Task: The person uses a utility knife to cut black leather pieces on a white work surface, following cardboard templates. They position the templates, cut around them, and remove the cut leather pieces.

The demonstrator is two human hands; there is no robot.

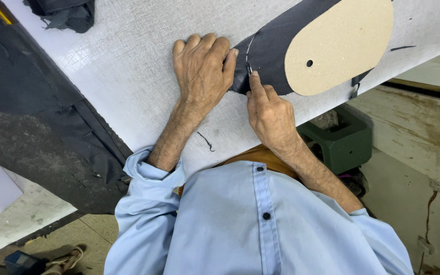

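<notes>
A dark grey sheet of material [271,48] lies on a white cutting board [128,66]. On top of it rests a tan cardboard sole-shaped template [339,43] with a small hole. My left hand [202,71] presses flat on the board, its fingertips holding the near edge of the dark sheet. My right hand [268,114] grips a small blade [249,67], its tip on the dark sheet where a thin pale line runs along the material. The blade's handle is hidden in my fingers.
Dark scraps [64,12] lie at the board's far left corner. A black table edge [36,117] runs along the left. A green block [339,140] stands on the floor under the board at the right. Thin dark offcuts [205,141] lie on the board.
</notes>
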